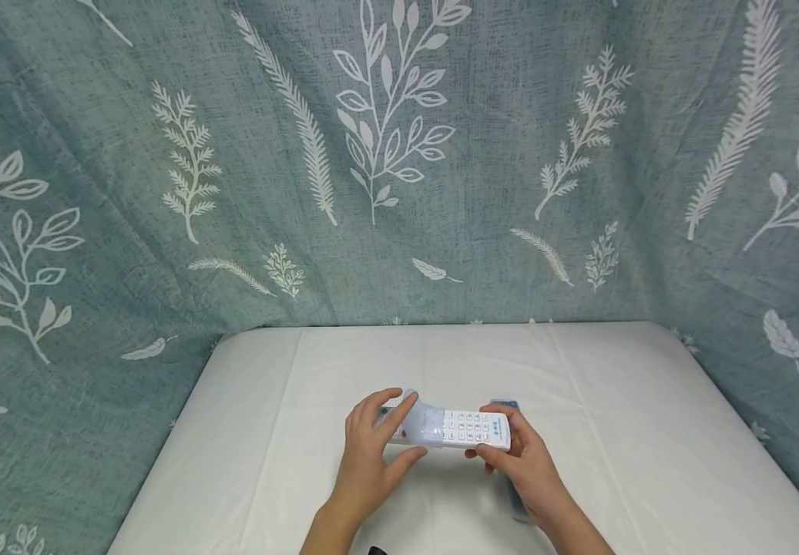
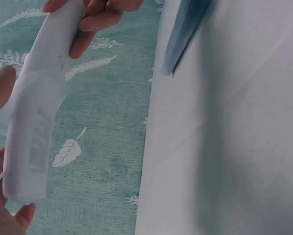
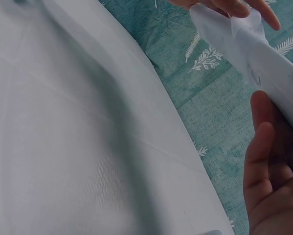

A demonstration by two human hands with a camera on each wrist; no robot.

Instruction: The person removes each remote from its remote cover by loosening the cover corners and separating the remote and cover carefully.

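A white remote control [image 1: 474, 428] with rows of buttons is held level above the table, a translucent plastic sleeve [image 1: 425, 425] round its middle and left part. My right hand [image 1: 527, 462] grips its right end, thumb below and fingers behind. At the other end, my left hand [image 1: 371, 439] spreads round the remote, one finger on the sleeve's loose flap [image 3: 248, 22] and the thumb near the lower edge. In the left wrist view the back of the remote [image 2: 31, 142] shows blurred lettering. Part of its left end is hidden by my left hand.
A dark blue-grey flat object [image 1: 517, 505] lies on the white-covered table [image 1: 288, 462], partly under my right hand. A green leaf-patterned cloth [image 1: 253, 169] hangs behind and at both sides. A small black thing [image 1: 376, 550] shows at the bottom edge.
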